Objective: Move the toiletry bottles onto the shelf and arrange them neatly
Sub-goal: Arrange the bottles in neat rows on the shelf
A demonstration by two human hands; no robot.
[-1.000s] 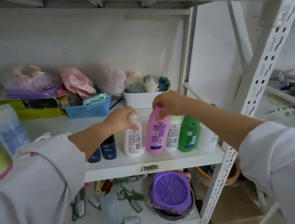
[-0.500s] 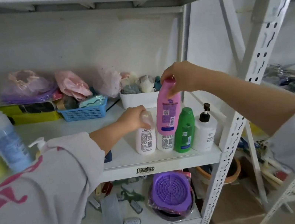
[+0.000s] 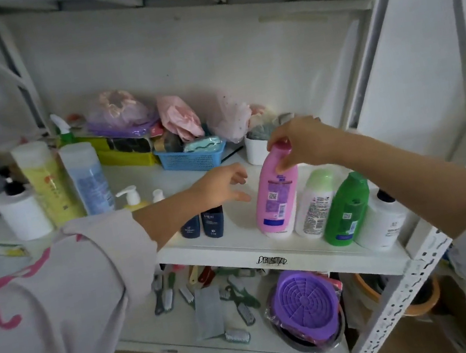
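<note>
My right hand (image 3: 303,143) is shut on the cap of a pink bottle (image 3: 276,203), which stands slightly tilted on the white shelf (image 3: 237,246). My left hand (image 3: 221,190) hovers open just left of it, fingers apart, holding nothing. To the right of the pink bottle stand, in a row, a white bottle with a pale green cap (image 3: 315,205), a green bottle (image 3: 345,213) and a white pump bottle with a black top (image 3: 383,219). Two small dark blue bottles (image 3: 205,224) stand under my left wrist.
At the shelf's left stand a yellow bottle (image 3: 47,182), a blue-labelled bottle (image 3: 86,176) and a white pump bottle (image 3: 21,211). A blue basket (image 3: 191,158) and white tub (image 3: 256,150) sit at the back. The shelf below holds brushes (image 3: 168,292) and a purple lid (image 3: 305,303).
My right hand lifted the pink bottle and brought it down at the left end of the row. My left hand let go of a white bottle and opened.
</note>
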